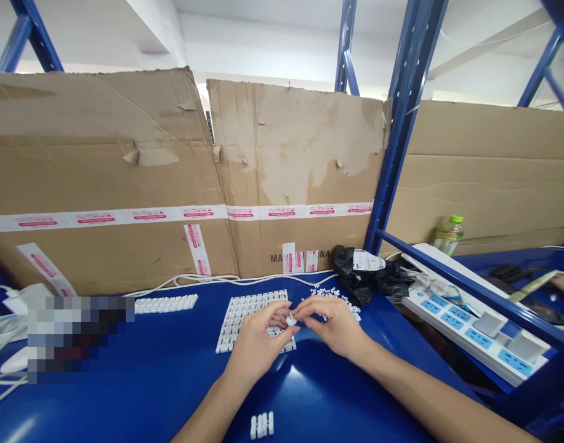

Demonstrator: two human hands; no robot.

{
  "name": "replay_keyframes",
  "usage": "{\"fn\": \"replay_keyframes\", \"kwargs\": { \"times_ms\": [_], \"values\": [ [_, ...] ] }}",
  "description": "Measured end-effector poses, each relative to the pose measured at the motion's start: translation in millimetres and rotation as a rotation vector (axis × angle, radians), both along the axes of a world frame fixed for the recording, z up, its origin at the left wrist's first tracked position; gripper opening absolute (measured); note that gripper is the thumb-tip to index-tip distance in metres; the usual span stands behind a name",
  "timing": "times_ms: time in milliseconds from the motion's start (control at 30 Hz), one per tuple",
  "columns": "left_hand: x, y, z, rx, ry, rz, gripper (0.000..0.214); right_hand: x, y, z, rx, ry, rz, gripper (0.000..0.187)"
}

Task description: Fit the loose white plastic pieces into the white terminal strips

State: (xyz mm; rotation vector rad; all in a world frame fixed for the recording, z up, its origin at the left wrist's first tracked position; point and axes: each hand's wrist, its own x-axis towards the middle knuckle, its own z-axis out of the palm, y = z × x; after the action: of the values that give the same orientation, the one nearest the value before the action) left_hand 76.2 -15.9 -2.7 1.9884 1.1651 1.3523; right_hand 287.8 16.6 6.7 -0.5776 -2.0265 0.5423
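Note:
Both my hands are raised over a blue table, with my left hand and my right hand meeting at the fingertips. Pinched between them is a small white plastic piece. Under my left hand lies a flat grid of white plastic connector strips, partly hidden by my fingers. A loose heap of small white pieces sits just beyond my right hand. A short white strip lies near the table's front, and a longer one lies to the left.
A white power strip with blue sockets lies at the right, near a black plastic bag and a green-capped bottle. Cardboard sheets and blue steel rack uprights stand behind. A pixelated patch covers the left.

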Motion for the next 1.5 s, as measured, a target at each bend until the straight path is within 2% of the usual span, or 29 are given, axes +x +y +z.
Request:
{"fn": "replay_keyframes", "kwargs": {
  "times_ms": [100, 267, 367, 567, 733, 867, 1033, 1133, 1267, 1367, 1500],
  "values": [
    [0.1, 0.0, -0.1, -0.02, -0.023, -0.012, 0.036, -1.9, -4.6, 2.5, 0.04, -0.048, -0.021, 0.009],
    [0.2, -1.9, 4.7, -0.095, -0.01, -0.03, 0.033, 1.0, -9.5, 7.2, 0.15, -0.183, 0.021, 0.032],
    [0.6, -3.6, 8.5, -0.123, 0.015, -0.02, 0.029, 3.3, -9.4, 6.8, 0.188, -0.232, 0.036, 0.039],
    [0.2, -5.2, 10.5, -0.108, 0.027, -0.007, 0.023, 5.4, -8.4, 7.2, 0.2, -0.285, 0.032, 0.035],
    [-1.7, -3.9, 8.8, -0.158, 0.041, -0.025, 0.017, 7.7, -10.3, 8.5, 0.213, -0.404, 0.043, 0.038],
    [-2.7, -1.7, 6.9, -0.154, 0.001, -0.041, 0.022, 9.5, -8.7, 9.9, 0.16, -0.295, 0.059, 0.043],
    [-6.9, -4.3, 13.6, -0.114, 0.067, -0.069, 0.014, 16.7, 0.1, 13.9, 0.169, -0.174, -0.098, 0.037],
    [-9.2, -19.6, 24.7, -0.127, 0.136, -0.097, 0.013, 24.8, 7.3, 16.4, 0.144, -0.18, -0.168, 0.033],
    [-11.3, -57.9, 33.1, -0.119, 0.187, -0.138, 0.011, 34.4, 14.4, 18.1, 0.131, -0.294, -0.192, 0.028],
    [-15.7, -85.0, 25.5, -0.101, 0.248, -0.144, 0.012, 36.3, 14.5, 18.2, 0.122, -0.348, -0.18, 0.025],
    [-25.7, -103.0, 4.8, -0.128, 0.378, 0.008, 0.017, 34.5, 11.5, 17.0, 0.109, -0.388, -0.165, 0.024]
  ]
}}
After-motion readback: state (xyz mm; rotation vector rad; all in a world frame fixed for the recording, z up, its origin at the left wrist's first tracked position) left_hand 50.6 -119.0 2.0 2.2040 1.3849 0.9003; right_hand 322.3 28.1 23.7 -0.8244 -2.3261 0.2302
